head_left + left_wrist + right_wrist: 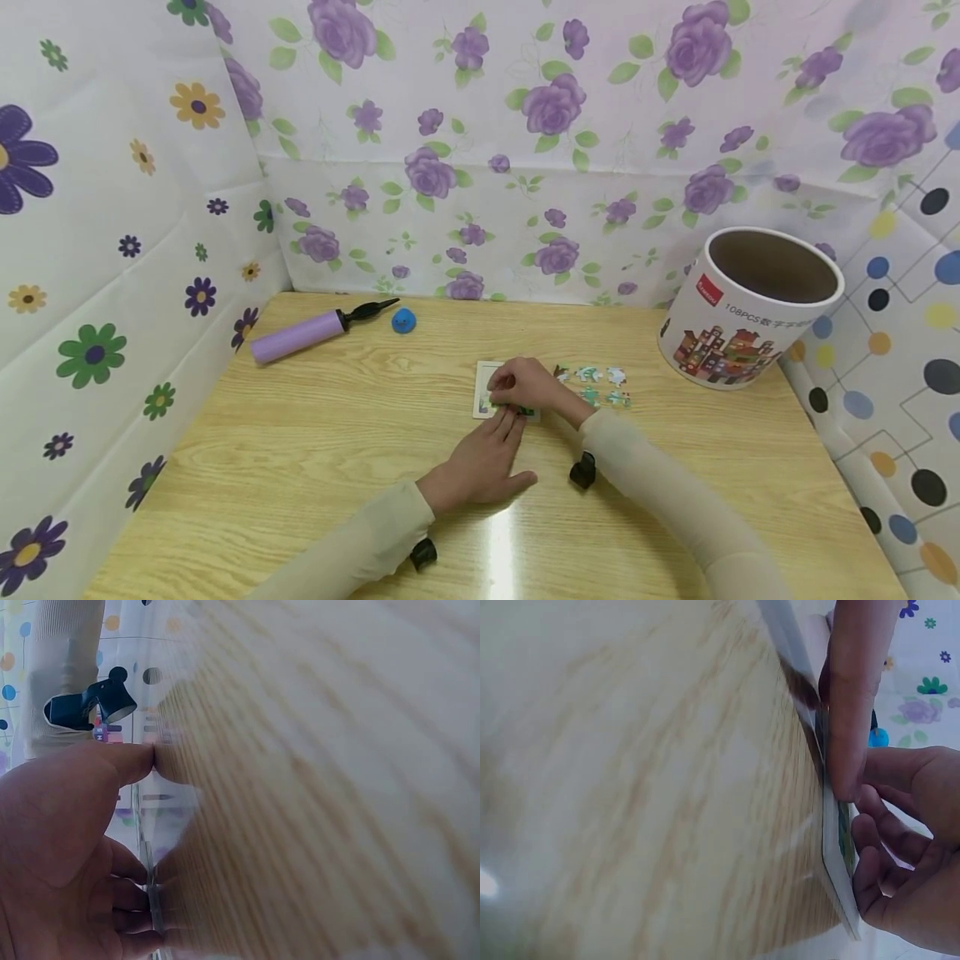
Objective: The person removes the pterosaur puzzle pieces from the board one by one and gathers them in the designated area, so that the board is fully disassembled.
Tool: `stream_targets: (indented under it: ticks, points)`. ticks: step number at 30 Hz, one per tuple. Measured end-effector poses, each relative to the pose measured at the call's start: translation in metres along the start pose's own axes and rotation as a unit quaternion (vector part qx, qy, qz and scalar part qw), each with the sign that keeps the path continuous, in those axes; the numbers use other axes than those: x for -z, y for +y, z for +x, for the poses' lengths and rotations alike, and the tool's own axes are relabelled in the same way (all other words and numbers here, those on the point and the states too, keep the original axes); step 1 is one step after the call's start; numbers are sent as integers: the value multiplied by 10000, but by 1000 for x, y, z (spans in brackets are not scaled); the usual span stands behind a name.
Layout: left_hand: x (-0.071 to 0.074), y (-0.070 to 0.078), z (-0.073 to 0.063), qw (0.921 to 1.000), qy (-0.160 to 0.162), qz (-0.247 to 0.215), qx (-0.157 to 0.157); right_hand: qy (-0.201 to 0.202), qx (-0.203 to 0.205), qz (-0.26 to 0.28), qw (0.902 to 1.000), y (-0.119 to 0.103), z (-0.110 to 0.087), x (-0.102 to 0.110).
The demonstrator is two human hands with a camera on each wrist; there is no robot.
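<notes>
A small pale jigsaw puzzle board, partly filled with green pieces, lies under both hands. My left hand has its fingers stretched onto the board's near edge, thumb spread out to the side. In the right wrist view, straight fingers of that hand press down along the board's edge. Curled over the board, my right hand brings thumb and index finger together, with fingertips right at the surface. I cannot tell whether a puzzle piece is between them. Loose puzzle pieces lie just right of the board.
A large white printed bucket stands at the back right. At the back left are a purple hand pump and a small blue toy. Flowered cloth walls in the wooden table at the back and sides.
</notes>
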State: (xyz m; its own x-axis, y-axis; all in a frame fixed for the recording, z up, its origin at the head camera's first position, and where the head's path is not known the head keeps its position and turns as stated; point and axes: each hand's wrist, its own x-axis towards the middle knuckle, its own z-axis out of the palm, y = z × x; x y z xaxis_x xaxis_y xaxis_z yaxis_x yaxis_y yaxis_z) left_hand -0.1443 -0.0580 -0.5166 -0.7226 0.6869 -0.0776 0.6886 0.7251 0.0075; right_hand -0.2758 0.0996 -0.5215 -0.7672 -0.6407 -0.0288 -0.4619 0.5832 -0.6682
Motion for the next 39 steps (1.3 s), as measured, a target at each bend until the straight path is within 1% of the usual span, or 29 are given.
stream_targets:
  ticks: [7,11,17,20,23,27,32,39]
  points:
    - [0,0,0,10000,-24,-13,12,112,-35,319,9994,-3,-2,-1]
    - [0,-1,1,10000,-12,-46,49,285,5,345,9990,-4,-3,0]
    - [0,-5,1,9981,-188,-514,275,616,4,281,9977,-3,-12,12]
    - [1,-7,1,9973,-244,-595,341,734,27,250,9970,-1,-19,22]
    - [2,-9,1,9974,-258,-578,342,864,-8,209,9960,2,-27,31]
    - [4,-13,1,9974,-179,-600,342,930,-182,296,9951,8,-39,40]
    - [4,-16,0,9967,-59,-746,324,955,-323,378,9942,18,-57,47]
    - [3,-16,0,9958,-17,-860,315,1065,-377,210,9934,34,-80,51]
